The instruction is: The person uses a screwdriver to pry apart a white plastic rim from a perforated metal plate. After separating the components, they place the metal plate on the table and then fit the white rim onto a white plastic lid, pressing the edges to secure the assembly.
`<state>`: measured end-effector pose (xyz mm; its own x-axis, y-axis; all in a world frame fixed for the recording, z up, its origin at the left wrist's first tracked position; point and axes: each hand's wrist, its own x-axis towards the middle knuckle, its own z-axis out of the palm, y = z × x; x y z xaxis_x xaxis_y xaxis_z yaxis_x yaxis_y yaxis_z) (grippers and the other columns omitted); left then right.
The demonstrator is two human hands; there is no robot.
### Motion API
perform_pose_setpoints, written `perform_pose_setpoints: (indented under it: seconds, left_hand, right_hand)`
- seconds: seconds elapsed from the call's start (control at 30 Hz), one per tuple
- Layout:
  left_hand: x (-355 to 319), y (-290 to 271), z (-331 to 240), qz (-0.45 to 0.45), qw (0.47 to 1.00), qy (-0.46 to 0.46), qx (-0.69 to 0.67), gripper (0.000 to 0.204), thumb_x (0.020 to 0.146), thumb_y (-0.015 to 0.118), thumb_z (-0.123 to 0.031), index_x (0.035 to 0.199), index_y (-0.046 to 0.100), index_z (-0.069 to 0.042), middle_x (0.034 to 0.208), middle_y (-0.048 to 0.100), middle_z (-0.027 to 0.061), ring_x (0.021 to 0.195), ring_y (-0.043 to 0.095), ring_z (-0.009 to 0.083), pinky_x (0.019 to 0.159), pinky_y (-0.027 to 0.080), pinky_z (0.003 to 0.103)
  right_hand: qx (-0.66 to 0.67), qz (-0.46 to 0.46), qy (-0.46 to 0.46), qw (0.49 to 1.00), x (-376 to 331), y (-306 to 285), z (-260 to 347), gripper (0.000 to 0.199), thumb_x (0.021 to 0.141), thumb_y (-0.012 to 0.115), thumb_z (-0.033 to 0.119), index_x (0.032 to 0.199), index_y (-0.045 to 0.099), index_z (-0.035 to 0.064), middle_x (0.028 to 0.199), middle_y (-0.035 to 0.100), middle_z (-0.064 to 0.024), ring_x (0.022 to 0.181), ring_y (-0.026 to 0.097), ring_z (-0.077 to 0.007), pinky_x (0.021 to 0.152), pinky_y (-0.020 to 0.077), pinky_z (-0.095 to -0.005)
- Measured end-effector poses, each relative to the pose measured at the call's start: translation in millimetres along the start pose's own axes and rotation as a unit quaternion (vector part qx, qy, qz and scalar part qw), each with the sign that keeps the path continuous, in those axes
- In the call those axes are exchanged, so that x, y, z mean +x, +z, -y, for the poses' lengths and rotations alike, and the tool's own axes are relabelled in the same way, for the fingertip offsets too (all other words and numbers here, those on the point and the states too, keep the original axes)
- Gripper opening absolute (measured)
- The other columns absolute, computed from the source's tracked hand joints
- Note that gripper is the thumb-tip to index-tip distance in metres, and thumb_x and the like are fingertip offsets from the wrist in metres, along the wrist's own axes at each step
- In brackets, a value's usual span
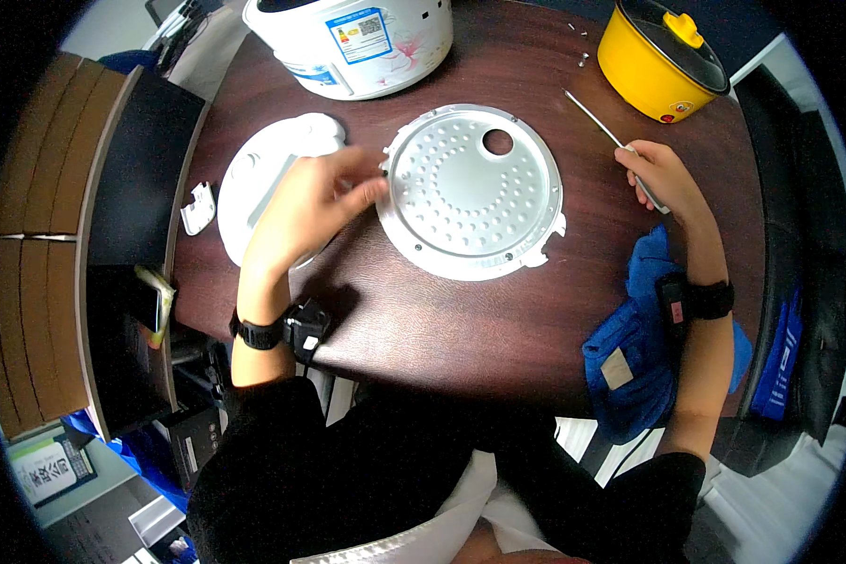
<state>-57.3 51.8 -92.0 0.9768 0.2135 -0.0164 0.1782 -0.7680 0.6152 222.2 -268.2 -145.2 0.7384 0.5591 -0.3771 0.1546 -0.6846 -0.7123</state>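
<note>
A round silver-grey rice cooker lid plate [461, 193] with rows of bumps and one round hole lies flat on the table in the middle. Its rim carries dark screws or screw holes. Just beside its left edge is my left hand [315, 202], thumb and fingers apart, the fingertips blurred; I see nothing held in it. Under and behind that hand lies a white rounded lid shell [254, 179], partly hidden. My right hand [663, 179] is closed around a slim screwdriver [592, 116], its shaft slanting away to the upper left, clear of the plate.
A white rice cooker body [367, 47] stands at the back, a yellow pot [653, 70] at the back right. Small screws [584, 61] lie near the pot. A small white plastic piece [198, 209] sits far left. A blue cloth [630, 357] lies by my right forearm.
</note>
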Motion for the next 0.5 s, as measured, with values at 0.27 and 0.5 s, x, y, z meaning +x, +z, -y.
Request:
perform_pose_setpoints:
  seconds: [0.27, 0.5]
  left_hand:
    - [50, 3, 12, 0.012, 0.999, -0.043, -0.016, 0.036, 0.080, 0.073, -0.022, 0.102, 0.066, 0.006, 0.088, 0.071, 0.0177, 0.078, 0.069, 0.0233, 0.070, 0.054, 0.033]
    - [86, 15, 11, 0.062, 0.993, -0.083, 0.051, 0.035, 0.070, 0.080, -0.023, 0.087, 0.067, 0.005, 0.078, 0.069, 0.0166, 0.071, 0.067, 0.0251, 0.066, 0.052, 0.033]
  right_hand:
    - [0.021, -0.002, -0.007, 1.000, -3, 2, 7, 0.030, 0.095, 0.058, 0.036, 0.085, 0.060, 0.0077, 0.063, 0.054, 0.0017, 0.048, 0.052, -0.0071, 0.040, 0.0409, -0.0229]
    - [0.022, 0.010, -0.011, 1.000, -6, 0, 9, 0.029, 0.096, 0.058, 0.035, 0.088, 0.060, 0.0077, 0.066, 0.054, 0.0023, 0.048, 0.052, -0.0049, 0.040, 0.0398, -0.0202]
